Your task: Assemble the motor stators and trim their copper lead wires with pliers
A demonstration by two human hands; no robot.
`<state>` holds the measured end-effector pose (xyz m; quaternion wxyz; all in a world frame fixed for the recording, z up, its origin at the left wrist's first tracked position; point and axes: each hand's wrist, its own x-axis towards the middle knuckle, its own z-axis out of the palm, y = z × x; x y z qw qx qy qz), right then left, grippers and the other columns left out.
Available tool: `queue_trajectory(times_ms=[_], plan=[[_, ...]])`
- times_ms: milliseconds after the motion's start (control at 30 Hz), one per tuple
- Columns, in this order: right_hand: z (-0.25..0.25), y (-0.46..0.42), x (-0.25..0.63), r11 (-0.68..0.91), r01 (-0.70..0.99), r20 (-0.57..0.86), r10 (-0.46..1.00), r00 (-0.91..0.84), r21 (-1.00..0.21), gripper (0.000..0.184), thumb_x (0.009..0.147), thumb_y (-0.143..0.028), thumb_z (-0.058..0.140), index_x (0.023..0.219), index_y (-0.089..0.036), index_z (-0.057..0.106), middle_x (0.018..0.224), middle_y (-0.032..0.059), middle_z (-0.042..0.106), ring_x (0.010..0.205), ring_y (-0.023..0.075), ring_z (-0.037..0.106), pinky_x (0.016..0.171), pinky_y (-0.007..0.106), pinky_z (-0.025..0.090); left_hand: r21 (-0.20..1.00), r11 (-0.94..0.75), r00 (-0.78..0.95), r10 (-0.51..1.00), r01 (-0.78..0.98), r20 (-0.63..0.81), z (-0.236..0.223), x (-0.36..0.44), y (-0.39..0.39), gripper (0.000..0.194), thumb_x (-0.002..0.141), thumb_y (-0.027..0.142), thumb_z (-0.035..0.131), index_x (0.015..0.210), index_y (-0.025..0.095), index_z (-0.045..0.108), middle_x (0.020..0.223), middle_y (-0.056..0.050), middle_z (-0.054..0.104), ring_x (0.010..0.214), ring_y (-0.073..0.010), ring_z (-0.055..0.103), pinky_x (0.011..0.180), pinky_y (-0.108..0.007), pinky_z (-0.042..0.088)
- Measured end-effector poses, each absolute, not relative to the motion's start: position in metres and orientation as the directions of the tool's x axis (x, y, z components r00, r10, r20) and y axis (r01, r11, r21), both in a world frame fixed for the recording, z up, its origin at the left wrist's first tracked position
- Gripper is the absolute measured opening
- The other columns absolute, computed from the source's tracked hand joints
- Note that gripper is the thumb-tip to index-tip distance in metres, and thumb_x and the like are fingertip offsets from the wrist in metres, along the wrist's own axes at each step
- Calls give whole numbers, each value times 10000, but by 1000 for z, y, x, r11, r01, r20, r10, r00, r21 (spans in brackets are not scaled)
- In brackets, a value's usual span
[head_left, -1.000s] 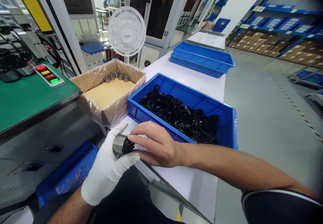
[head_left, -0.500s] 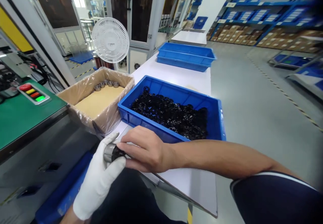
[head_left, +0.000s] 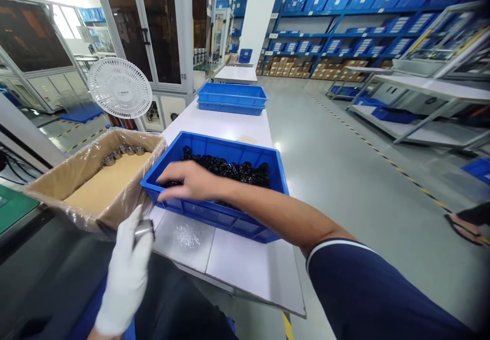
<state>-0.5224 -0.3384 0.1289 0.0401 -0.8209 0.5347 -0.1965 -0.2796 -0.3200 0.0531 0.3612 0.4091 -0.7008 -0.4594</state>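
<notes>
My left hand point(head_left: 126, 273), in a white glove, grips a short silver metal cylinder point(head_left: 143, 229) with a dark end, low in front of the cardboard box. Over the near left part of the blue bin point(head_left: 233, 222) is my bare right hand point(head_left: 191, 179), thumb and fingers apart, slightly blurred, with nothing visible in it. Many small black plastic parts point(head_left: 245, 172) fill the bin's floor, some hidden behind my right hand and forearm. The plastic-lined cardboard box point(head_left: 76, 176) on the left has several similar metal cylinders point(head_left: 122, 151) along its back corner, on a tan sheet.
The bin stands on a white table point(head_left: 252, 273), whose near edge faces me. Stacked blue trays point(head_left: 231, 100) sit farther back. A white fan point(head_left: 120, 89) rises behind the cardboard box. At the right edge a person's sandalled foot point(head_left: 467, 227) shows on the floor.
My right hand has left the cylinder and moved over the blue bin, its fingers apart. My left hand still holds the cylinder, now lower and nearer me. The camera view has swung right.
</notes>
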Motion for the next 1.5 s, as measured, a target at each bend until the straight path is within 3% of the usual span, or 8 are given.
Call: queue_trajectory(times_ms=[133, 433, 633, 733, 833, 1000, 1267, 1500], plan=[[133, -359, -589, 233, -966, 28, -971, -237, -109, 329, 991, -353, 591, 1170, -84, 655, 1212, 144, 637, 1177, 219, 598, 1034, 397, 473, 860, 347, -521, -846, -374, 115, 20, -322, -341, 497, 683, 312, 776, 1150, 173, 679, 1210, -139, 675, 1222, -359, 586, 1147, -522, 359], [105, -361, -602, 398, -912, -126, -914, -386, -95, 358, 973, -383, 616, 1172, -85, 636, 1170, 122, 647, 1082, 208, 641, 971, 417, 527, 990, 74, -483, -876, -121, 6, 55, -278, -325, 477, 915, 484, 588, 1264, 158, 593, 1304, -149, 638, 1073, -242, 661, 921, -363, 543], [127, -349, -554, 140, -960, 21, -988, -150, -244, 166, 893, -188, 690, 1009, -71, 701, 1014, 127, 691, 963, 199, 667, 909, 301, 522, 982, 153, -317, -942, -115, 110, 84, -257, -296, 664, 574, 409, 920, 1117, 179, 614, 1058, -75, 695, 956, -225, 676, 841, -298, 560], [131, -312, -509, -376, -831, 347, -907, 239, -410, 191, 868, -287, 743, 862, -126, 641, 888, 60, 651, 811, 135, 617, 759, 232, 518, 963, 250, -268, -939, -103, 215, 86, -260, -286, 480, 632, 346, 900, 1000, 192, 633, 1055, -60, 708, 1016, -207, 685, 900, -273, 553], [126, -278, -474, -794, -494, 661, -586, 469, -354, 241, 960, -312, 629, 808, -138, 560, 775, 57, 601, 743, 133, 561, 662, 231, 470, 983, 180, -352, -920, 17, 175, 86, -262, -283, 436, 765, 349, 813, 1144, 215, 646, 1301, -80, 658, 1189, -212, 640, 1005, -278, 519], [111, -267, -458, -856, -480, 696, -464, 548, -192, 259, 1024, -291, 489, 808, -152, 518, 736, 55, 570, 659, 133, 503, 573, 250, 388, 997, 40, -406, -912, 67, 64, 85, -269, -278, 743, 643, 426, 886, 1269, 192, 561, 1233, -99, 686, 1108, -263, 684, 939, -318, 569], [113, -274, -467, -868, -438, 719, -459, 522, -236, 215, 969, -265, 585, 1085, -85, 565, 978, 135, 624, 896, 172, 590, 729, 272, 533, 974, 211, -298, -938, -89, 176, 86, -268, -274, 626, 715, 410, 836, 1233, 195, 560, 1226, -84, 683, 1131, -220, 680, 971, -278, 550], [110, -273, -463, -879, -475, 770, -331, 546, -40, 291, 1021, -308, 491, 1104, -44, 579, 960, 165, 648, 860, 209, 607, 696, 343, 542, 995, 101, -365, -926, 8, 97, 81, -265, -270, 730, 647, 435, 883, 1264, 215, 560, 1270, -73, 670, 1154, -245, 667, 962, -304, 559]])
